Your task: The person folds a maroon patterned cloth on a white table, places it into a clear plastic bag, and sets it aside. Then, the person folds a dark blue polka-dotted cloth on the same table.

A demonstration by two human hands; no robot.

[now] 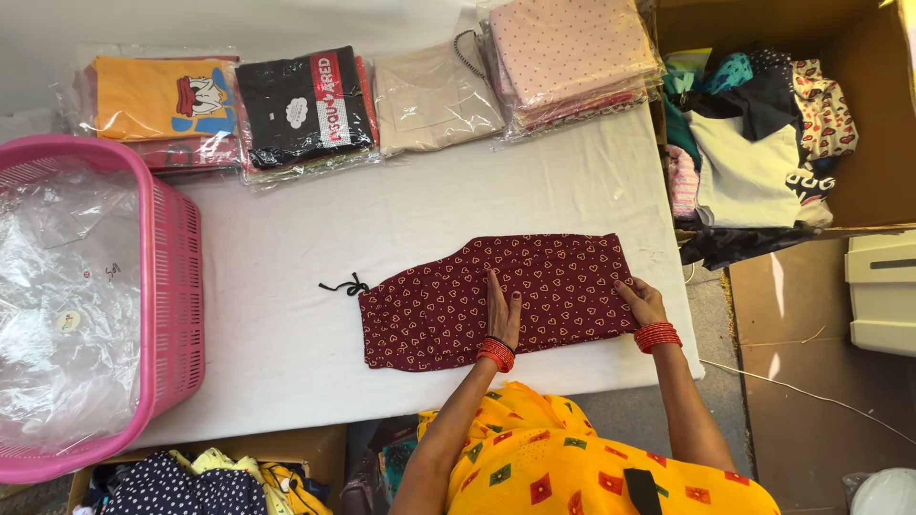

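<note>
Maroon heart-print garment (496, 300) flat at frame centre on white table (286, 343). Left hand (503, 315) spread, palm pressing middle to pin cloth; right hand (641, 300) fingers flat at right edge, smoothing. Pink basket (176, 286) left.

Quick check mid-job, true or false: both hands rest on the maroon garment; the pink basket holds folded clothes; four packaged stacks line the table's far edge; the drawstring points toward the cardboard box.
1. Both hands on the maroon garment: true, left hand flat on the middle, right hand at its end.
2. Pink basket holds folded clothes: false, clear plastic bags.
3. Four packaged stacks: true.
4. Drawstring toward the cardboard box: false, toward the basket.
</note>
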